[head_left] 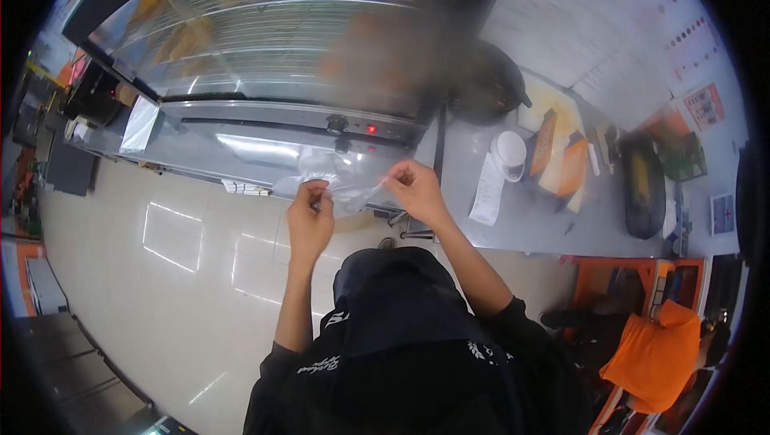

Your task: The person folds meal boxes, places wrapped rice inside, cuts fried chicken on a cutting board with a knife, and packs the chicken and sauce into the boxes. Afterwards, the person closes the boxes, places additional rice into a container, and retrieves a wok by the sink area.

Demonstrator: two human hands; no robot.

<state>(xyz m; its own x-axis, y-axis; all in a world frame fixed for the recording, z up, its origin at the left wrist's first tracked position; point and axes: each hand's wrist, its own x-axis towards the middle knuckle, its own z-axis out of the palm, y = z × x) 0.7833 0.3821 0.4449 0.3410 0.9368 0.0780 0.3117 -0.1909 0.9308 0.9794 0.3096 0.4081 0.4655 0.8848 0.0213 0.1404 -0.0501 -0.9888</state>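
A thin clear plastic bag [346, 182] stretches between my two hands at the edge of the metal counter. My left hand [311, 217] pinches its left side, thumb against fingers. On the other side, my right hand [415, 189] grips the bag's right edge between thumb and fingertips. Just beyond the bag stands a glass-fronted food warmer [297, 109], with a black knob [338, 124] and a small red display [371, 129] on its lower panel. Whether anything lies inside the bag, I cannot tell.
Right of me, the counter bears a white round tub [508, 154], a paper receipt [486, 191], orange cartons [571, 167] and a long black tray [642, 186]. A dark pan [486, 86] stands behind them. A person in an orange shirt [654, 357] is at lower right.
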